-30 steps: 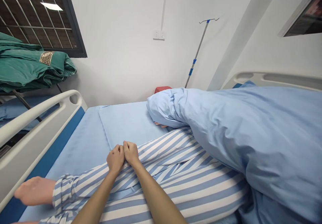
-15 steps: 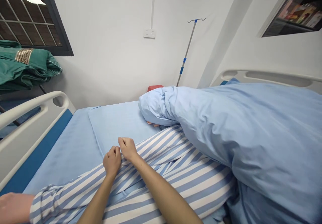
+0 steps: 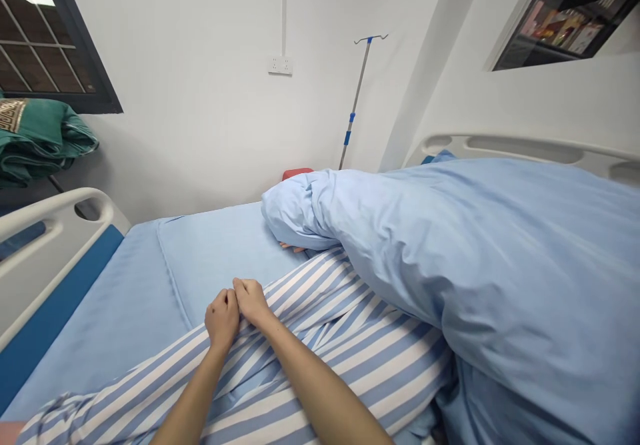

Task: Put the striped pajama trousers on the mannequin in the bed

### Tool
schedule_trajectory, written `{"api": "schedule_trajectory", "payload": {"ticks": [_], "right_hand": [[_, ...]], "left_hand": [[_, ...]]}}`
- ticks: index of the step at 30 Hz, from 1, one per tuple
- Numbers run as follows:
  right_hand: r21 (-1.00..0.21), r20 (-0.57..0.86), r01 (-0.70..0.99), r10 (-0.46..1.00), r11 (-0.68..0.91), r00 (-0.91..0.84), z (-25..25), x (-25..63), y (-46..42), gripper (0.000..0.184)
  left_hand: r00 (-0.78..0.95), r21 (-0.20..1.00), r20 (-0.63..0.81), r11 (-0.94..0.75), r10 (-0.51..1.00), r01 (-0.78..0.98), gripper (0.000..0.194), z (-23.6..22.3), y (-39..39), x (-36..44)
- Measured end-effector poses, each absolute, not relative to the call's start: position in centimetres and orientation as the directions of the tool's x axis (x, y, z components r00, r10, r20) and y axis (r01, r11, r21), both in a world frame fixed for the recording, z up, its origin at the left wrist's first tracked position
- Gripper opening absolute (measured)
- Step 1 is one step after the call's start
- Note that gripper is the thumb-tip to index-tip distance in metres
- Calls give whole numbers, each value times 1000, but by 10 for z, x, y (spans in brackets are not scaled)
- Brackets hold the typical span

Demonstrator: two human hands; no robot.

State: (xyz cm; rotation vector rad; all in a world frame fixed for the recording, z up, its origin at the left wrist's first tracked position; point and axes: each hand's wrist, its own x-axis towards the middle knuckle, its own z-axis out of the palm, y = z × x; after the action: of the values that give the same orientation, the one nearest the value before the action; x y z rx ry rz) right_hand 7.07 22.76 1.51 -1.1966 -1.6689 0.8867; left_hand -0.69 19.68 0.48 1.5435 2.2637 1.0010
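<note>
My left hand [image 3: 223,317] and my right hand [image 3: 251,300] are side by side, both closed on the edge of a blue-and-white striped garment [image 3: 345,338] worn by a figure lying on the bed. The fingers curl into the cloth at the garment's far hem. A light blue duvet [image 3: 480,265] is bunched over the figure to the right of my hands. A bit of the figure's skin [image 3: 293,248] shows under the duvet's near end.
The light blue bedsheet [image 3: 200,265] lies left of the figure. White bed rails stand at left [image 3: 55,212] and far right [image 3: 525,148]. An IV pole [image 3: 357,92], wall socket [image 3: 280,65], green folded fabric [image 3: 40,138] and a window [image 3: 45,38] are behind.
The view has swung to the right, so the figure's hand at lower left has slid out of sight. My two hands stay closed on the striped cloth, close together.
</note>
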Motion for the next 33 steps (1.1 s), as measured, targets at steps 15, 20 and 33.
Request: {"api": "schedule_trajectory", "payload": {"ticks": [15, 20, 33], "right_hand": [[-866, 292, 401, 953, 298, -78, 22, 120, 246, 47], [-804, 361, 476, 929, 355, -82, 19, 146, 246, 47], [-768, 390, 523, 918, 368, -73, 27, 184, 262, 45]], "left_hand": [[-410, 769, 150, 154, 899, 620, 31, 6, 215, 39], [-418, 757, 200, 131, 886, 640, 32, 12, 221, 54], [-365, 746, 211, 92, 907, 660, 34, 3, 228, 71]]}}
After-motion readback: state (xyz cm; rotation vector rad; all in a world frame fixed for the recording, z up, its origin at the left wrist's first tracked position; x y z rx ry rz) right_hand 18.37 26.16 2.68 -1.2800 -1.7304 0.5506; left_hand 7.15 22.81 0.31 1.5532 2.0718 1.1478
